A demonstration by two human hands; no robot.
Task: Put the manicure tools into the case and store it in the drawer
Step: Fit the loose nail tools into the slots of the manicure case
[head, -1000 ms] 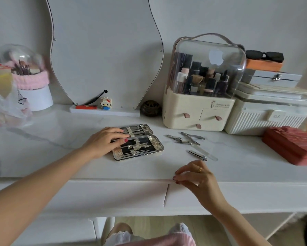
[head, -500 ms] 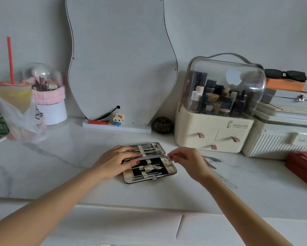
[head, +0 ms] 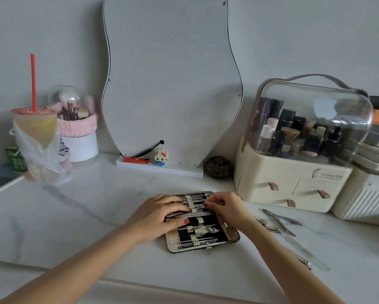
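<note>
Open case (head: 202, 234) flat on the white marble counter (head: 79, 216), near its front edge, both halves lined with metal tools under gold straps. Left hand (head: 155, 217) laid across the case's left side, fingers (head: 179, 208) stretched nearly straight and pressing down over the hinge line, thumb with a pink nail resting on the nearer half. Right hand (head: 227, 206) over the case's right side, fingers curled, tips pinching a thin metal tool (head: 192, 214) lying along the middle of the case. Loose tools on the counter to the right of the case, apart from it: nippers (head: 279, 221), a small clipper (head: 269, 227) just beside them, a long clear file (head: 304, 252) nearer the front edge, and another small metal piece (head: 306, 263) touching or just beside the file, partly hidden by the right forearm. Behind the case, a wavy-edged mirror (head: 171, 84) leaning on the wall. To the right, a cream cosmetics box (head: 293, 185) with a clear dome. To the left, a drink cup (head: 36, 126) with a red straw, standing in a plastic bag.
</note>
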